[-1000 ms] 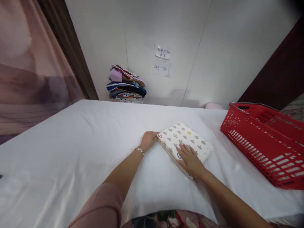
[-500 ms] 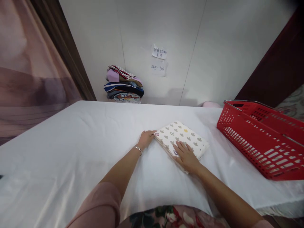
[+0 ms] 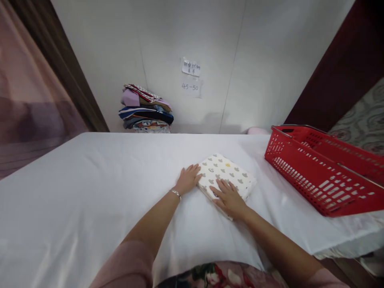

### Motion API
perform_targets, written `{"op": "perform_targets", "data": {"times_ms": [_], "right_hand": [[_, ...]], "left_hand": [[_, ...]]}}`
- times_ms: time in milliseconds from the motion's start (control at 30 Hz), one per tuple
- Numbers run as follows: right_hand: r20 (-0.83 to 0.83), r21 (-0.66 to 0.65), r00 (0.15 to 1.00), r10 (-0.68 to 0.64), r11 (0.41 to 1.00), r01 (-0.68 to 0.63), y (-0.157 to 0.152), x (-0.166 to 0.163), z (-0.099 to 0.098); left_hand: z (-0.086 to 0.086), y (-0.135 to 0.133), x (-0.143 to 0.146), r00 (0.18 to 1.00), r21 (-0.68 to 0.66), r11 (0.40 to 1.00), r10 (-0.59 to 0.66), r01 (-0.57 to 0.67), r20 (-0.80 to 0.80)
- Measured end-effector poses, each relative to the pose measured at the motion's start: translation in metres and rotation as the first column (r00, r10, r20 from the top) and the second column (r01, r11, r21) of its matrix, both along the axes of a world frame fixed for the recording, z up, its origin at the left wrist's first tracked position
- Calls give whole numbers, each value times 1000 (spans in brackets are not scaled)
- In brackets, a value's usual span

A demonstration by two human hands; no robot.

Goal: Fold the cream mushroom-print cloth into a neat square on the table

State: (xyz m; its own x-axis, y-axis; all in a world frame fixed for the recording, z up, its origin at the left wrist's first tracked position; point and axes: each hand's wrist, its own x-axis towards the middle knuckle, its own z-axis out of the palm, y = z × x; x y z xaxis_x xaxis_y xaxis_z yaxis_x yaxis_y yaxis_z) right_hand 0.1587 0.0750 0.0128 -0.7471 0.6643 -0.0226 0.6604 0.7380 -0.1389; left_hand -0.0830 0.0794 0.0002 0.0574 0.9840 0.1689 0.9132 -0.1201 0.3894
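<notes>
A folded white cloth point(image 3: 222, 170) with grey, mouse-head-like shapes and one yellow shape lies on the white-covered table point(image 3: 126, 172), its layers showing along the near left edge. My left hand point(image 3: 188, 179), a silver bracelet at its wrist, rests at the cloth's left corner, fingers spread and fingertips on the edge. Flat on the near part of the cloth lies my right hand point(image 3: 230, 200), its fingers apart and its palm covering some of the print. Neither hand grips the cloth.
A red plastic basket point(image 3: 300, 172) with metal handles stands at the table's right side. Behind the far edge, left of centre, is a stack of folded fabrics point(image 3: 147, 110). Paper notes point(image 3: 191, 78) hang on the pale wall. A curtain point(image 3: 33, 88) borders the left.
My left hand has gone from holding the cloth's left corner to lying spread over it. The right hand stays on the cloth. The whole view has shifted slightly.
</notes>
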Motion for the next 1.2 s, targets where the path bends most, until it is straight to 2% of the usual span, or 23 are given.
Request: {"op": "perform_targets", "data": {"times_ms": [100,200,267,333,400,533,633,767,900,1033,1200], "right_hand": [[3,-5,1000,2,1000,-2,0,-1,2],[0,-15,1000,6,1000,-6,0,-2,3],[-4,-20,1000,3,1000,-3,0,-3,3],[-10,-28,1000,-3,1000,3,0,-3,2],[-19,-40,1000,-9,999,8,-1,-2,1],[-66,-139,998,11,990,-20,5,2,9],[-149,-155,988,-27,988,4,26,0,23],[-204,22,971,-127,991,135,76,-14,35],[-53,27,960,-275,961,276,121,-24,21],[-18,4,956,-292,956,292,134,-21,1],[-17,8,960,-281,960,281,132,-17,-6]], "left_hand": [[-2,2,-5,1000,-48,999,-1,1,-1],[11,7,-1,999,-118,993,12,-16,-33],[20,11,8,996,-80,995,49,-55,-72],[24,14,19,993,27,998,65,-62,-96],[19,16,28,993,94,995,43,-33,-109],[-2,16,31,991,83,996,27,-16,-129],[-9,16,28,988,82,997,30,-18,-149],[-5,16,28,986,55,998,31,-22,-163],[-6,14,28,983,68,997,33,-21,-180],[-4,13,26,984,70,998,20,-8,-176],[15,22,32,990,-139,989,34,-54,-139]]}}
